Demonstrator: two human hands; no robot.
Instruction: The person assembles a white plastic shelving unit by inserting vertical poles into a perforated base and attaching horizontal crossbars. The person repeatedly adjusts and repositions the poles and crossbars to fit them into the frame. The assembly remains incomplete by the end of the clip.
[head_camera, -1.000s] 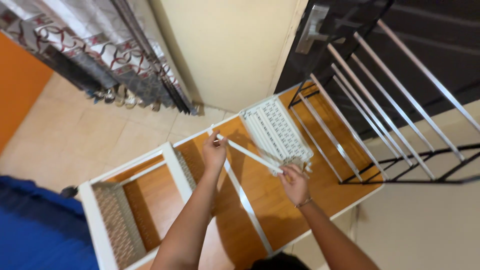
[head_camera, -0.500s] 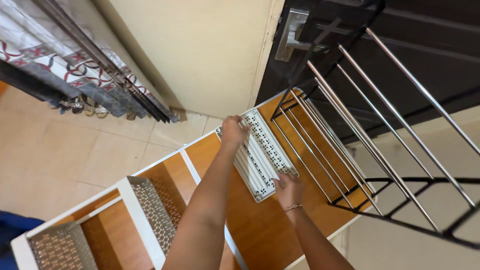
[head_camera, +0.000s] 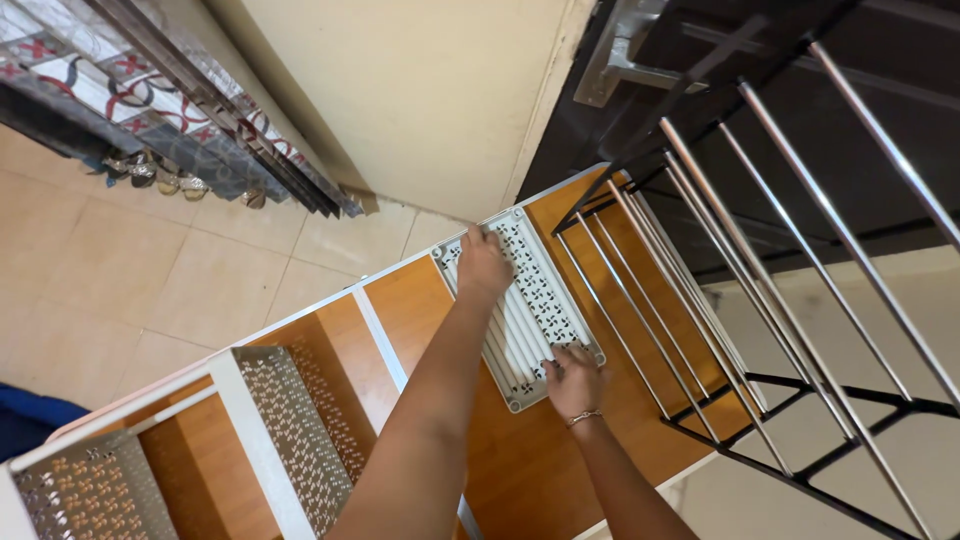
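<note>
Single head-mounted cam, no 2nd view, so no overlap. Looks steeply down from above, tilted approx. diagonal to the orange-and-white shelf unit (head_camera: 420, 300). Close range: forearms enter from bottom edge. Tiled floor (head_camera: 150, 270) upper left, metal rack bars (head_camera: 800, 250) at right.

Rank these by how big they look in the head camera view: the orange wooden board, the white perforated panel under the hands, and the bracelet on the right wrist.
1. Orange wooden board, by far the largest.
2. White perforated panel, with the left hand and right hand resting on it.
3. Bracelet, a thin band, smallest.
</note>
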